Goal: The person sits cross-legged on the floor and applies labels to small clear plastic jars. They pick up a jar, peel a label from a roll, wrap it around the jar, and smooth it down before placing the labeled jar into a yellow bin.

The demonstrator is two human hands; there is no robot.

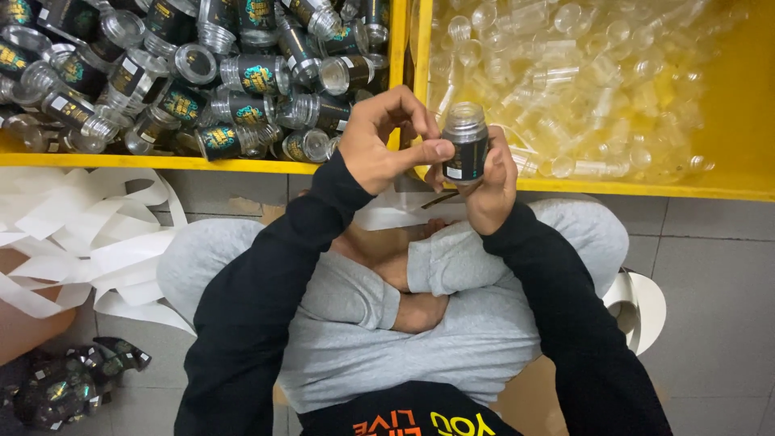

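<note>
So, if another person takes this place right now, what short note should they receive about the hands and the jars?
Right hand: holds one small clear jar upright, dark label already around it.
Left hand: thumb and fingertips press on the side of that jar's label.
Left yellow bin: full of labelled jars, lying in a pile.
Right yellow bin: many bare clear jars, no labels.
White backing strips lie on the floor at the left; a paper roll sits by the right knee.
Done: a big pile is labelled. Left: the jar in hand is not yet in the bin, and the bare jars wait.

Black long sleeves [266, 282], grey trousers [484, 339], bare feet [404, 274].
</note>
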